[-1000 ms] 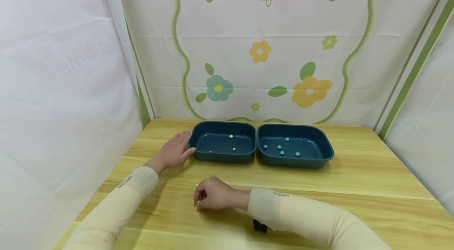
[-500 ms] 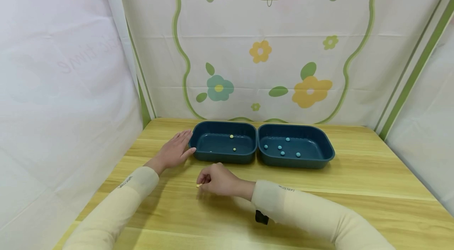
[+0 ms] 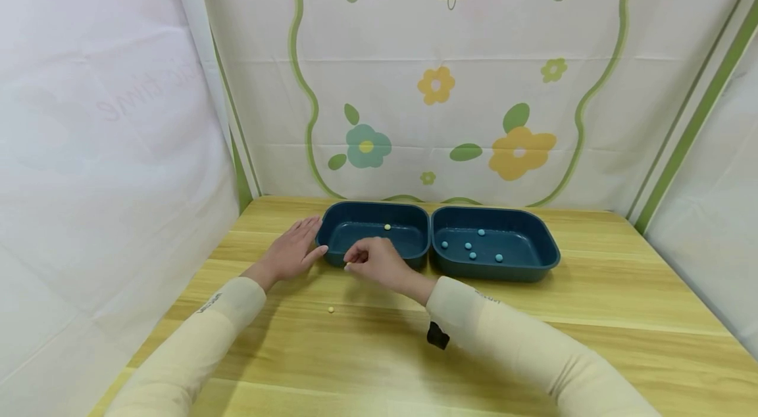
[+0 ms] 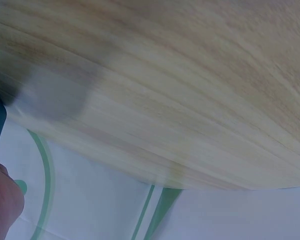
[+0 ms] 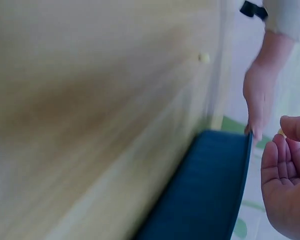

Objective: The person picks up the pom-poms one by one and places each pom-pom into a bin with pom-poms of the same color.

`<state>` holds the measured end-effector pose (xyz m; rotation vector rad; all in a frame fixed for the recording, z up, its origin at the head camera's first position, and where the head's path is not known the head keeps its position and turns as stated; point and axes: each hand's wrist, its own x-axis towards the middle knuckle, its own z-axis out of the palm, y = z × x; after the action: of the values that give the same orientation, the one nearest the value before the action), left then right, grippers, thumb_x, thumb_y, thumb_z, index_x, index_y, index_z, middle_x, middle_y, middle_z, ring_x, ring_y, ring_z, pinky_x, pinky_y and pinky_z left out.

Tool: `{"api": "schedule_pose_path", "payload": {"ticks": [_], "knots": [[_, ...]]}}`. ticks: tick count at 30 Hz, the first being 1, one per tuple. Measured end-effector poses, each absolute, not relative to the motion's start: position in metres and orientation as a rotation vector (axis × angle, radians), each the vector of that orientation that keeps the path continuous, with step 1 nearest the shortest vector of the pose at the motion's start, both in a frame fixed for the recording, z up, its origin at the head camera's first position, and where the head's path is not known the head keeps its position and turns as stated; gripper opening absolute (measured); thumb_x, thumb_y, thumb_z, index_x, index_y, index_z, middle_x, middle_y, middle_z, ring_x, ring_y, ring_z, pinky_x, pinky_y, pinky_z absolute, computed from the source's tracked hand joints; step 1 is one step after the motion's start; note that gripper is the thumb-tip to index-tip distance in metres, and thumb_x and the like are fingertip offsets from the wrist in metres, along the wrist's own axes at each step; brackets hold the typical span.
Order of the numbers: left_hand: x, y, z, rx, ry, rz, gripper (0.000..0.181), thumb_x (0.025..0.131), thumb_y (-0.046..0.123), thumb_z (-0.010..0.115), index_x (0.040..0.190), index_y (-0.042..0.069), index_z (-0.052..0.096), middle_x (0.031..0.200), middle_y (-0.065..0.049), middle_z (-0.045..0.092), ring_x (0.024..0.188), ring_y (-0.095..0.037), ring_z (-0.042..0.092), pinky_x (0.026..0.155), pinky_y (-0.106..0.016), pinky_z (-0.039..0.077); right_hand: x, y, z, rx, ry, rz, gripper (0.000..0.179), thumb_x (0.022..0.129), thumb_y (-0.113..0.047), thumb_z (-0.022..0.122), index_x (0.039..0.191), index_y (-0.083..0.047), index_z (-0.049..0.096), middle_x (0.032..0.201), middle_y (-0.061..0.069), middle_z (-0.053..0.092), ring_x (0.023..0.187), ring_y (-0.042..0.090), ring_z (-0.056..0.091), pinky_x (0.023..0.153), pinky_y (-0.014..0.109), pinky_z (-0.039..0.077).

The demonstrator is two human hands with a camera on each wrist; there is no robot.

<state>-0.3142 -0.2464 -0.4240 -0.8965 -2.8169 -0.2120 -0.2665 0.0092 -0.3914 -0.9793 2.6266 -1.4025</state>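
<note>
My right hand [image 3: 381, 264] pinches a small pale yellow ball [image 5: 281, 133] between thumb and fingertips, over the near rim of the left dark blue box [image 3: 417, 262]. My left hand [image 3: 289, 251] lies with straight fingers against that box's left end; the right wrist view shows its fingertips at the rim. Inside the left box one yellow ball [image 3: 387, 227] shows, while my right hand hides part of the floor. Another yellow ball [image 3: 331, 310] lies on the wooden table [image 3: 284, 351] in front of the box.
A second dark blue box [image 3: 535, 272] stands right beside the first, holding several light blue balls [image 3: 481, 232]. Behind both boxes hangs a white cloth [image 3: 379, 95] with printed flowers. White cloth walls flank the table left and right.
My right hand has moved forward from the table to the left box's near rim, carrying a yellow ball. One yellow ball now shows uncovered on the table. The left hand has stayed put.
</note>
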Motion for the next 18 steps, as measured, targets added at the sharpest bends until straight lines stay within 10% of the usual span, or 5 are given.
{"api": "schedule_pose_path", "payload": {"ticks": [18], "knots": [[-0.316,-0.247,-0.426,-0.909,-2.821,-0.206,0.071,0.105,0.045,0.035,0.149,-0.009,0.024,0.155,-0.025,0.024,0.144,-0.036,0.019,0.117,-0.047,0.012,-0.320,0.024,-0.388,-0.576,2.827,-1.577,0.005,0.088,-0.012,0.074,0.092,-0.009,0.073,0.084,-0.003,0.068,0.075,0.012,0.062,0.068,0.030,0.054]]}}
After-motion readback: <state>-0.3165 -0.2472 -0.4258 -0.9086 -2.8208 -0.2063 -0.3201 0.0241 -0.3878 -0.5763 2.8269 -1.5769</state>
